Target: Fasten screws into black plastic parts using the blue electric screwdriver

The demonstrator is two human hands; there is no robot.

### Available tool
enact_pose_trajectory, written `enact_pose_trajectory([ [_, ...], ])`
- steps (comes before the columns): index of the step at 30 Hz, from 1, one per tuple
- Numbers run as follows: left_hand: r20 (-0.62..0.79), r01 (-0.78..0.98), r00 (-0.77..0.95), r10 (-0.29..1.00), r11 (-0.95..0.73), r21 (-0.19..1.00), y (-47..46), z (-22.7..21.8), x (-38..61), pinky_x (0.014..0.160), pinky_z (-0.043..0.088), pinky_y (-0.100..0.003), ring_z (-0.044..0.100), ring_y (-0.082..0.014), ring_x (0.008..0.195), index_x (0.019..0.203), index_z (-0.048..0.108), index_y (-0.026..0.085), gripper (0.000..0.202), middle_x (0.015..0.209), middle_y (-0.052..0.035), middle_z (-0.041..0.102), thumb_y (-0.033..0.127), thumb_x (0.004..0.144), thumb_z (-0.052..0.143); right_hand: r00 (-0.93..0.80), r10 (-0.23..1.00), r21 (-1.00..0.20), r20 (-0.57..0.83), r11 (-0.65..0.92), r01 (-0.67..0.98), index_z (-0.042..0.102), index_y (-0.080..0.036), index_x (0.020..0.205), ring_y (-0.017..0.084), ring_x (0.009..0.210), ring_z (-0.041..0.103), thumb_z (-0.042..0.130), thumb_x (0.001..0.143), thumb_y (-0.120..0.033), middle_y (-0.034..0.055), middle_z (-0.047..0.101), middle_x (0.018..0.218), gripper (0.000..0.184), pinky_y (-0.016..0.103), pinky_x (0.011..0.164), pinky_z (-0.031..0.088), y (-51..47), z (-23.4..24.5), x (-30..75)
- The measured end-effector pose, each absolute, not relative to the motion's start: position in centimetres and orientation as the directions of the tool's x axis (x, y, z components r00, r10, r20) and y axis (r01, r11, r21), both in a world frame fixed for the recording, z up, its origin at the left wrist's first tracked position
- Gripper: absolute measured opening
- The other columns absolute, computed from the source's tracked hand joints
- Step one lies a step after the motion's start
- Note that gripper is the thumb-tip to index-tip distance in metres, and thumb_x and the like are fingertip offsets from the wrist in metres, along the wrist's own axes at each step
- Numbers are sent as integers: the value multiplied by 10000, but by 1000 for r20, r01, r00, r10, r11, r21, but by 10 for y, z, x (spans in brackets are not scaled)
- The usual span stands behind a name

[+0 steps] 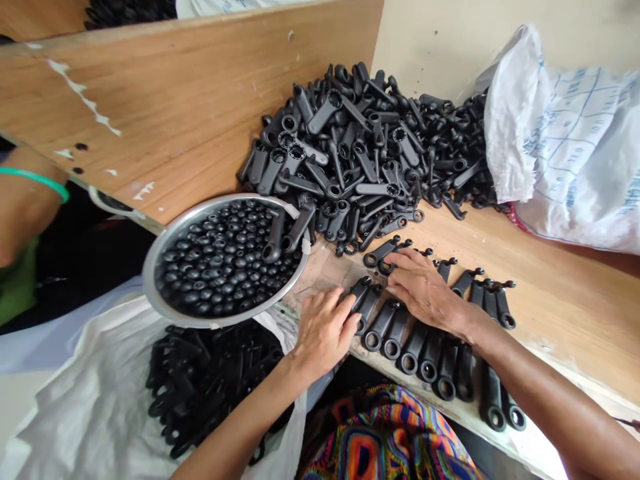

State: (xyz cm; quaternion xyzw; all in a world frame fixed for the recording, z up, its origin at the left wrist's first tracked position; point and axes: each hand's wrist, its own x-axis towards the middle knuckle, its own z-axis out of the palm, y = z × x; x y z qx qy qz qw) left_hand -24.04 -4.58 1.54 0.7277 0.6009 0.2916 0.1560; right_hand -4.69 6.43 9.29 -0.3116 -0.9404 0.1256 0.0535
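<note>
Black plastic crank handles with ring-shaped ends lie in two rows along the wooden table. My left hand (pixel 327 327) is at the left end of the front row, its fingers and thumb closed about a crank handle (pixel 367 303) there. My right hand (pixel 425 287) reaches over to the back row, fingertips closed on the ring end of another crank handle (pixel 387 265); its palm hides part of that row. Several more crank handles (pixel 413 350) lie side by side in the front row, ring ends toward me. Small knobs stick up at the far ends of the back-row handles (pixel 467 281).
A metal bowl (pixel 150 273) of black round knobs, two crank handles on top, stands left. Behind it rises a big heap of crank handles (pixel 345 153) against a wooden board (pixel 175 100). White sacks (pixel 575 147) (pixel 75 400) lie right and lower left. Another person's arm (pixel 30 200) shows left.
</note>
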Motion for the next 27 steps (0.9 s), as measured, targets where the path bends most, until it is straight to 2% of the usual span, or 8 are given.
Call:
enact_pose_trajectory([
  [2, 203, 823, 149, 968, -235, 516, -44, 17, -235, 814, 372, -453, 521, -306, 977, 1120, 625, 181, 344, 1147, -149, 584, 344, 883, 438, -807, 591, -261, 3, 779, 570, 600, -138, 758, 289, 1137, 388, 476, 865, -146, 109, 548, 1168, 164, 506, 931, 395, 67, 93, -52],
  [7, 246, 859, 201, 948, -291, 420, -42, 22, -230, 790, 390, -400, 524, -249, 908, 1017, 663, 214, 283, 1095, -119, 591, 344, 873, 457, -789, 607, -213, -97, 761, 612, 617, -136, 759, 273, 1113, 405, 505, 847, -130, 101, 553, 1168, 142, 470, 913, 390, 69, 91, -65],
  [13, 246, 861, 233, 941, -317, 397, -47, 20, -229, 768, 411, -383, 534, -245, 897, 996, 664, 216, 272, 1072, -121, 585, 343, 873, 458, -782, 607, -191, -139, 758, 623, 645, -143, 766, 268, 1076, 432, 557, 845, -186, 96, 583, 1090, 126, 452, 888, 396, 69, 99, -69],
  [15, 239, 860, 252, 938, -330, 389, -48, 19, -229, 766, 411, -388, 535, -250, 894, 1014, 657, 212, 276, 1079, -126, 584, 336, 880, 450, -786, 615, -223, -57, 760, 610, 649, -144, 794, 254, 1059, 446, 520, 868, -180, 91, 588, 1062, 153, 439, 888, 404, 66, 106, -59],
  [17, 257, 865, 262, 930, -345, 365, -50, 19, -230, 766, 409, -392, 537, -258, 900, 1041, 647, 203, 278, 1104, -135, 580, 325, 882, 454, -761, 642, -244, 95, 756, 608, 648, -149, 841, 254, 1085, 445, 487, 882, -158, 87, 591, 1080, 167, 442, 903, 405, 55, 112, -41],
  [20, 344, 853, 283, 895, -399, 337, -54, 21, -231, 803, 394, -416, 515, -296, 988, 1094, 624, 184, 303, 1166, -162, 557, 331, 853, 512, -678, 678, -247, 284, 735, 632, 627, -158, 915, 264, 1137, 446, 491, 881, -146, 88, 600, 1107, 141, 455, 919, 404, 23, 115, -5],
  [23, 423, 756, 392, 817, -548, 358, -59, 28, -225, 915, 331, -450, 443, -323, 1132, 1143, 597, 200, 346, 1208, -147, 555, 302, 813, 575, -586, 729, -262, 353, 678, 686, 605, -167, 957, 264, 1151, 470, 537, 851, -119, 88, 616, 1092, 135, 442, 924, 412, -22, 112, 33],
  [27, 381, 548, 652, 656, -755, 362, -62, 34, -202, 989, 239, -449, 401, -311, 1210, 1172, 583, 203, 339, 1218, -97, 588, 201, 840, 515, -346, 836, -338, 425, 501, 796, 589, -178, 975, 227, 1014, 558, 565, 815, -70, 86, 622, 1020, 194, 382, 848, 459, -80, 102, 81],
])
